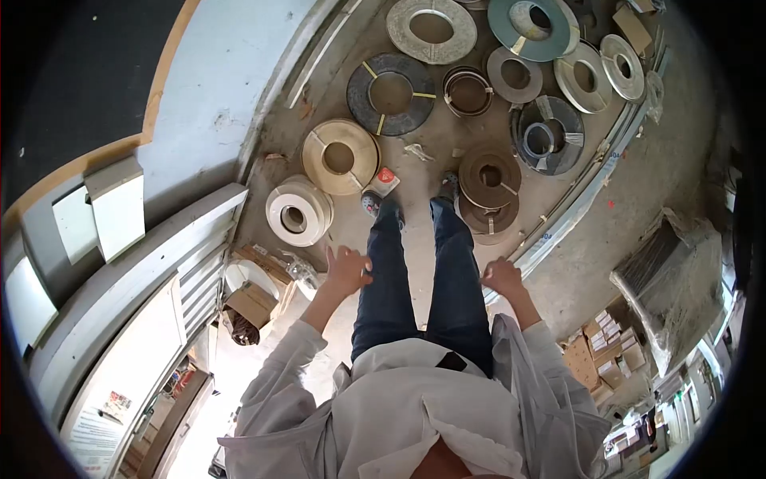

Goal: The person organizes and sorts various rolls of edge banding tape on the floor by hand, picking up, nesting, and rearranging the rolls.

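Note:
My left hand (348,270) hangs in the air beside my left leg, fingers spread and half bent, with nothing in it. On the other side, my right hand (502,276) is raised next to my right leg; its fingers are loosely curled and I see nothing in them. Coils of flat banding lie on the floor before me. Nearest the left hand are a white coil (317,199) and a cream coil (316,162). A brown coil (472,177) rests on another by my right foot. By my left shoe sits a small red-and-white box (385,182).
Farther ahead lie a dark coil (357,97), a grey-white coil (401,37) and a green coil (503,38). Long strips (558,227) run along the floor at right. A plastic-wrapped stack (674,279) stands beyond them. An open cardboard box (250,303) is at left.

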The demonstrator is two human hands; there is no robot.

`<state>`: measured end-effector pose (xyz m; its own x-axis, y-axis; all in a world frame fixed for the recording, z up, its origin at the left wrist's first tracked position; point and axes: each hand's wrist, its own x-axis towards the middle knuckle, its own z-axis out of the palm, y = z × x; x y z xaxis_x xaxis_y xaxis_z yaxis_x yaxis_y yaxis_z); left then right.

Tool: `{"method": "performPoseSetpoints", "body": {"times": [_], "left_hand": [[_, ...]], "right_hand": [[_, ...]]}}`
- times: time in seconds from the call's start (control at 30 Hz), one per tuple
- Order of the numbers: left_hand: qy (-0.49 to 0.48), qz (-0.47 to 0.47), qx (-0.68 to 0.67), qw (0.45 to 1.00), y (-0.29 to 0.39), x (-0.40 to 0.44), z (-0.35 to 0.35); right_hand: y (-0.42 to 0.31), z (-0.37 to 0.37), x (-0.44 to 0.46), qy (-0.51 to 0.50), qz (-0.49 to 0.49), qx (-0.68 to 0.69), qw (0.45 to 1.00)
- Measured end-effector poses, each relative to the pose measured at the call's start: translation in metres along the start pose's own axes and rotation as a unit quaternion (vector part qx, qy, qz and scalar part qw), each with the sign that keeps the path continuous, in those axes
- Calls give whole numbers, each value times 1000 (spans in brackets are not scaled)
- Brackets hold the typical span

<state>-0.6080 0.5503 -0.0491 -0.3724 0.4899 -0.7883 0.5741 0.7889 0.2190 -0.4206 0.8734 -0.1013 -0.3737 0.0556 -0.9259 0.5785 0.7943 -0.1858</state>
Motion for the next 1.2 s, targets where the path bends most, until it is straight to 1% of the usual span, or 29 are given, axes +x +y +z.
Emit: {"method": "performPoseSetpoints", "body": {"times": [0.07, 0.1, 0.17, 0.2, 0.23, 0.27, 0.3, 0.33, 0.37, 0.4, 0.43, 0.47, 0.5, 0.57, 0.6, 0.63, 0.67, 0.7, 0.77, 0.8, 0.87, 0.9, 0.93, 0.97, 1.03, 1.07, 1.13, 1.17, 1.2], "left_hand": [[-113, 60, 22, 992, -9, -23, 22], [-123, 87, 26, 988, -17, -35, 42], [-147, 153, 27, 977, -31, -48, 70], [-164, 144, 1, 976, -38, -51, 76], [-177, 131, -24, 975, -46, -50, 81], [-182, 153, -21, 971, -57, -52, 85], [-159, 172, -59, 970, -67, -56, 89], [-135, 184, -98, 969, -79, -64, 92], [-160, 196, -137, 958, -90, -71, 92], [-184, 205, -176, 945, -98, -80, 90], [-228, 219, -231, 920, -101, -99, 90], [-270, 231, -287, 890, -100, -110, 87], [-270, 229, -287, 890, -99, -107, 86], [-343, 212, -264, 876, -86, -110, 87], [-375, 195, -259, 869, -74, -113, 90], [-366, 171, -278, 872, -54, -104, 89], [-432, 225, -167, 857, -32, -81, 84], [-496, 276, -50, 822, -16, -68, 85], [-524, 313, -4, 792, 6, -55, 108], [-525, 302, -14, 796, 13, -51, 119], [-656, 268, -101, 698, 29, -41, 139], [-713, 255, -138, 638, 32, -37, 146], [-710, 259, -140, 639, 33, -37, 151], [-725, 243, -155, 625, 33, -39, 156], [-755, 212, -183, 593, 32, -36, 167], [-751, 215, -190, 595, 32, -28, 173], [-745, 209, -233, 589, 23, -5, 186], [-744, 204, -263, 579, 18, 1, 193], [-668, 182, -326, 643, 9, 21, 187]], "right_hand": [[-41, -1, -26, -135, -81, -89, 983], [-53, 13, -25, -141, -68, -79, 984], [-61, 53, -32, -79, -106, -122, 984], [-67, 68, -34, -88, -78, -111, 987], [-72, 78, -28, -84, -93, -109, 986], [-80, 85, -25, -77, -112, -109, 985], [-90, 85, -30, -78, -97, -104, 987], [-104, 77, -38, -139, -115, -85, 980], [-115, 70, -43, -199, -136, -66, 968], [-124, 71, -49, -400, -232, 168, 871], [-151, 59, -79, -493, -258, 249, 793], [-161, 49, -77, -492, -260, 250, 793], [-168, 39, -72, -420, -260, 208, 844], [-175, 26, -59, -280, -261, 109, 917], [-176, 23, -48, -209, -269, 54, 938], [-175, 22, -36, -138, -284, -5, 949], [-150, 53, -21, -84, -297, -97, 946], [-128, 75, -15, -22, -307, -179, 935], [-98, 102, -20, -196, -249, -255, 914], [-92, 103, -20, -199, -262, -260, 908], [-80, 99, -25, -202, -333, -208, 897], [-78, 99, -30, -205, -332, -212, 896], [-77, 100, -35, -244, -351, -167, 888], [-79, 98, -39, -281, -369, -120, 878], [-93, 91, -59, -390, -403, -127, 818], [-95, 93, -49, -393, -402, -135, 816], [-102, 99, 3, -502, -391, 30, 771], [-106, 103, 27, -561, -374, 112, 730], [-116, 95, 66, -487, -364, 168, 776]]}}
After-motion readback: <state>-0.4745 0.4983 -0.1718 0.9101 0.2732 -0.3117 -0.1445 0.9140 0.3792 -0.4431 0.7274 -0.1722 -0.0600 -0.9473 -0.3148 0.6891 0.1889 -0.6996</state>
